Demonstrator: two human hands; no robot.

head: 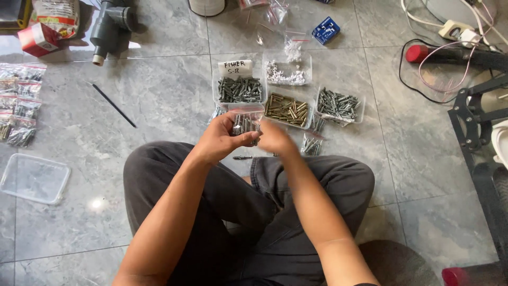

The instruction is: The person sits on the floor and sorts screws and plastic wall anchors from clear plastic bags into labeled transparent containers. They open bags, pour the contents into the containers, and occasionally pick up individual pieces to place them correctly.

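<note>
Both hands grip small clear bag of grey fasteners; bag's lower part hidden.

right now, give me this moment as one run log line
left hand: holds small clear bag of grey fasteners | right hand: at same bag | in front: clear trays of fasteners on tiled floor | posture: seated cross-legged

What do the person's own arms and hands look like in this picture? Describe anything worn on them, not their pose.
Both arms are bare up to the picture's lower edge: no sleeves, gloves, watch or bracelets show. The left hand and right hand appear free of rings, though the fingers are partly hidden. Dark grey trousers cover the crossed legs.
</note>
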